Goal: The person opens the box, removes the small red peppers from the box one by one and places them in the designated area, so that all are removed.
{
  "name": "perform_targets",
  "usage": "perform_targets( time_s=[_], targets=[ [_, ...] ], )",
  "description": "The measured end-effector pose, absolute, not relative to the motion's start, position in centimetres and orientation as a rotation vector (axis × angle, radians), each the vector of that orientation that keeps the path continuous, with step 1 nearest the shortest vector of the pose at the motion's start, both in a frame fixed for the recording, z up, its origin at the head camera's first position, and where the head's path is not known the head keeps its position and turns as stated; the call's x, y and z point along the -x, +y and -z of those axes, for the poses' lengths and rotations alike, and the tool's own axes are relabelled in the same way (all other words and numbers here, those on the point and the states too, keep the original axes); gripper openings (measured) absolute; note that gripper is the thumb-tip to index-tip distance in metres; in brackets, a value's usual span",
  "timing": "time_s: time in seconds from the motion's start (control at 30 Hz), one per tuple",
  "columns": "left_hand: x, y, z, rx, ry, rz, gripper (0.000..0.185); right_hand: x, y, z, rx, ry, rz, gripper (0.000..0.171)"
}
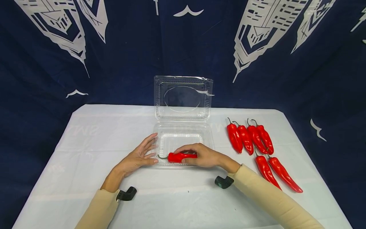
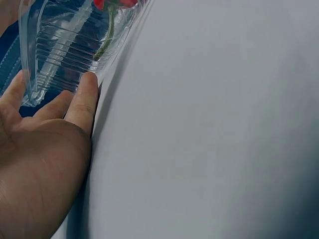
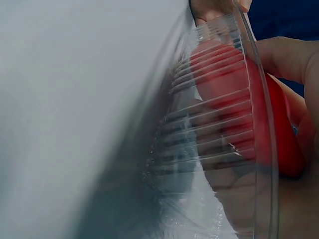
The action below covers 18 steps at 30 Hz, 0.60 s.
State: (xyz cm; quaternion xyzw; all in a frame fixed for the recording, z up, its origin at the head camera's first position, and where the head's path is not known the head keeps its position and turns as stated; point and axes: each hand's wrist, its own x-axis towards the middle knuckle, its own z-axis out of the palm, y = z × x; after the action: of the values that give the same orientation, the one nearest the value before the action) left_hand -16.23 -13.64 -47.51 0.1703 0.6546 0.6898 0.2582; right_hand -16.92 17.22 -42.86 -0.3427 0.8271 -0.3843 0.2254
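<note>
A clear plastic clamshell box [image 1: 160,140] lies on the table with its lid raised at the back. My right hand [image 1: 207,156] grips a red chili pepper [image 1: 174,157] by its body, low inside the box along the near wall. The pepper's green stem [image 2: 110,32] points left. Through the ribbed box wall in the right wrist view, the red pepper [image 3: 224,84] shows between thumb and fingers. At the box's left side my left hand [image 1: 140,156] has its fingers spread, fingertips right at the wall; in the left wrist view this hand [image 2: 45,159] lies palm up to the camera.
Several red chili peppers [image 1: 234,138] lie in a row right of the box, stems toward the back. Nearer, two more peppers [image 1: 281,170] lie beside the right forearm. The white-covered table [image 1: 100,127] ends at a dark blue printed curtain [image 1: 125,63].
</note>
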Motion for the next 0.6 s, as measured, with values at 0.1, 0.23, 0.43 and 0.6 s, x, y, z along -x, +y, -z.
perform_targets(
  time_s=[0.1,0.23,0.43,0.6],
  targets=[
    [16.3,-13.6,47.5,-0.455,1.774,-1.871,0.103,17.0,17.4,42.7,0.970,2.294,1.079,0.044],
    [16.3,-13.6,47.3,-0.453,1.769,-1.878,0.102,16.9,17.5,42.5,0.964,2.313,1.129,0.043],
    [16.2,-13.7,47.3,-0.458,1.776,-1.869,0.103,16.8,17.9,41.8,0.899,2.365,1.179,0.040],
    [16.2,-13.7,47.4,-0.459,1.771,-1.874,0.103,16.6,18.4,41.2,0.857,2.393,1.224,0.038]
  ],
)
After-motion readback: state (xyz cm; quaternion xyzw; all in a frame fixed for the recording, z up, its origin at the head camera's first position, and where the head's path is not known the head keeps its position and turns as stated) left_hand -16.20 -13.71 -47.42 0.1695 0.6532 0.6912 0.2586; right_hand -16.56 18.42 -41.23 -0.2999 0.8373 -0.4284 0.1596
